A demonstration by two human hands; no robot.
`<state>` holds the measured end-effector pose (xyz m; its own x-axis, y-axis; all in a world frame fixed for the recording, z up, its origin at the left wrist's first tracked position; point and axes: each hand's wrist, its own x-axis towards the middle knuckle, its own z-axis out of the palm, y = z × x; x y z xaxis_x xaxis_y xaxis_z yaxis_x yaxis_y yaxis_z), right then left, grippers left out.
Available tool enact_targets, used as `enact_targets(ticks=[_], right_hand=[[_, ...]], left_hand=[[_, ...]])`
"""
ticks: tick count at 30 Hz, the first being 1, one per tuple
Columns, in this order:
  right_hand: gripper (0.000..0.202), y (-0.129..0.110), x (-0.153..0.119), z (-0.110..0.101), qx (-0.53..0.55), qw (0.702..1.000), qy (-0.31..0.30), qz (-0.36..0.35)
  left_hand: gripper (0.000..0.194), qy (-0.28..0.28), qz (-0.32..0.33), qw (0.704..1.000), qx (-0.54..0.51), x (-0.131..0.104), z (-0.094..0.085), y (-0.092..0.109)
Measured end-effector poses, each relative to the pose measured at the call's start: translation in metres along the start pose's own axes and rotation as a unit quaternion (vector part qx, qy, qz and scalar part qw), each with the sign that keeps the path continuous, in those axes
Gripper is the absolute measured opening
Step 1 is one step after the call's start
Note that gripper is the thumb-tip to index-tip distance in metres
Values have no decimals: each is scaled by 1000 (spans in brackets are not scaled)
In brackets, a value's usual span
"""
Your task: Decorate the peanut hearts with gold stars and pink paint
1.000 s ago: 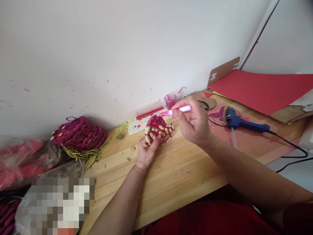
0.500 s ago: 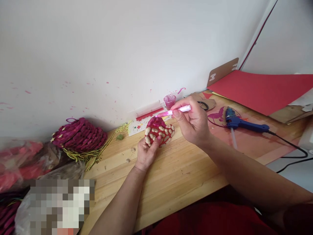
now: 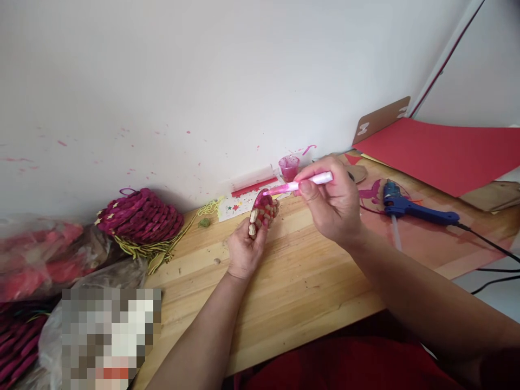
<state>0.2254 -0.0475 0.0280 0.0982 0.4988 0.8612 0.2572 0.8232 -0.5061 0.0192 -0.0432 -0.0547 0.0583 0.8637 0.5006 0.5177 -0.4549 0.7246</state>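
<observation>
- Peanut-covered piece (image 3: 264,212) is held up over the wooden table (image 3: 284,292), turned nearly edge-on, by the left hand (image 3: 244,252): the thumb is laid on its front, and the other fingers are mostly hidden behind it.
- A slim brush (image 3: 286,188) is pinched by the right hand (image 3: 331,208) between thumb and forefinger, with the palm half curled; its pink tip is placed at the upper, magenta-coloured part, but whether contact is made cannot be told.
- Judging from this, the painting of the surface is the step in hand; pale peanuts are seen lower down, so a steady hold and small, light strokes seem to be called for.
- Just beyond the hands, a pink-stained cup (image 3: 289,169) and a star-dotted sheet (image 3: 231,208) are placed near the wall (image 3: 227,97).
- Farther out, a purple bundle (image 3: 140,219) is seen at left, a blue glue gun (image 3: 422,211) at right.
</observation>
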Motion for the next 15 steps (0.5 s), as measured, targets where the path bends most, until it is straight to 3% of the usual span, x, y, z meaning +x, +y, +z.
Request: enact_targets(ticks=[3,8,15], right_hand=[[8,0,-1,0,-14,1000,-28,-1],[7,0,0,-1,-45,999,-2,2],[6,-3,2,-2,-74,997,-21,-14]], left_hand=[[26,3,14,999,38,0,0,-2],[27,-1,6,998,62,0,-1,1],[27,-1,15,997,70,1,-1,2]])
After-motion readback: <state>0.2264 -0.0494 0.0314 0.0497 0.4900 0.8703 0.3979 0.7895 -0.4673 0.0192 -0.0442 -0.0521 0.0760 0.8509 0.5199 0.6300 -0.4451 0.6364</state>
